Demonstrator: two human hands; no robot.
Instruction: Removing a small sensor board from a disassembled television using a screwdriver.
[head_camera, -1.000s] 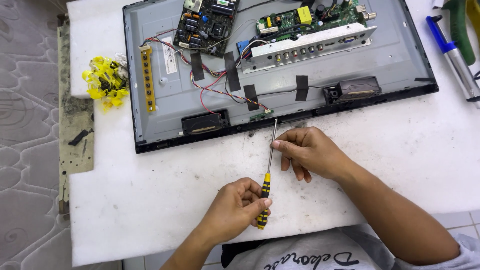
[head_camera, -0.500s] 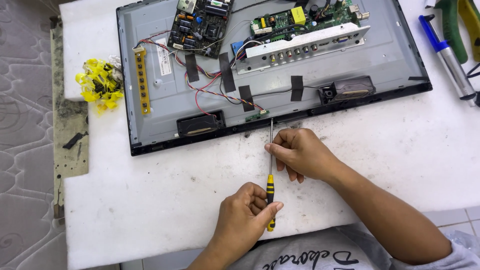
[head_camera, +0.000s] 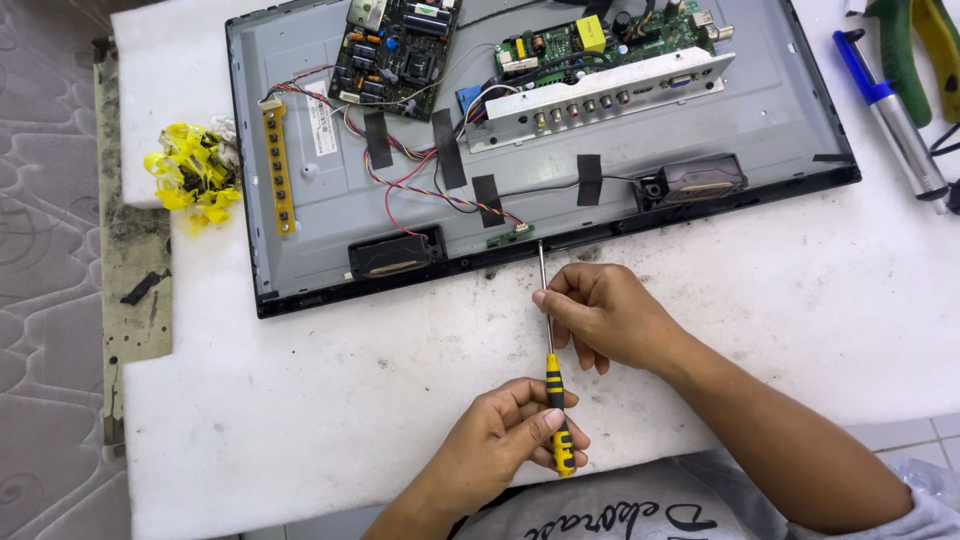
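An opened flat-screen television back (head_camera: 780, 120) lies on a white table (head_camera: 300, 400), with green circuit boards (head_camera: 395, 45), coloured wires, black tape strips and two small speakers showing. My left hand (head_camera: 510, 440) grips the yellow-and-black handle of a screwdriver (head_camera: 557, 415). My right hand (head_camera: 605, 315) pinches the metal shaft partway up. The tip rests at the television's near edge, beside a small green connector board (head_camera: 508, 236).
A crumpled yellow bundle (head_camera: 195, 175) lies left of the television. At the far right lie a blue-and-silver tool (head_camera: 895, 115) and green-and-yellow handled pliers (head_camera: 915, 45). A dirty strip runs along the table's left side, over a grey patterned mattress surface.
The view has shifted slightly. Both hands stay on the screwdriver, whose tip remains at the television's near edge; the left hand's grip on the handle has turned a little.
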